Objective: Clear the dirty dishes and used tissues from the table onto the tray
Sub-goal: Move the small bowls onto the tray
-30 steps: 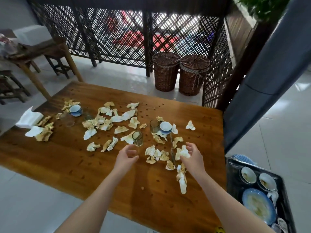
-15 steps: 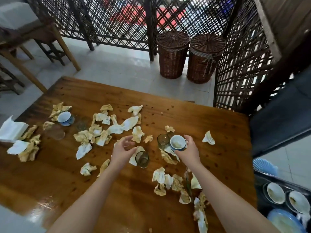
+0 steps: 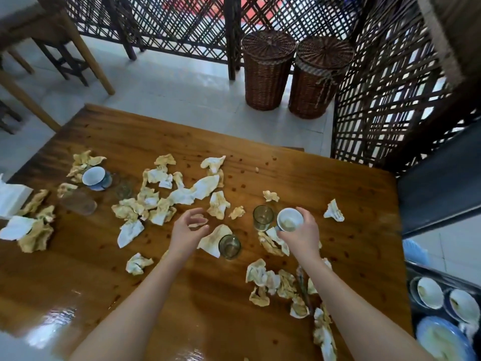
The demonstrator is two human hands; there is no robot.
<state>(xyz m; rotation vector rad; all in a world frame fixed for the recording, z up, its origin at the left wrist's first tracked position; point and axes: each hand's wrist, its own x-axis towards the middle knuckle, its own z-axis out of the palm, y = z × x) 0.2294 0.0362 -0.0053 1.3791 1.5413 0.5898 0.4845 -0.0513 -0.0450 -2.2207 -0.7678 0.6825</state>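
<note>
Right hand [image 3: 302,237] grips 1 white cup [image 3: 289,220] towards the table's [image 3: 182,295] right edge. Tray [image 3: 442,278] lies beyond that edge, right of this hand. Left hand [image 3: 188,231] hangs loosely curled, empty, above tissues [image 3: 212,237].

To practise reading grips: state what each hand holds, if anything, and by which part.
The right hand holds the small white cup by its rim and side. The left hand holds nothing.
</note>
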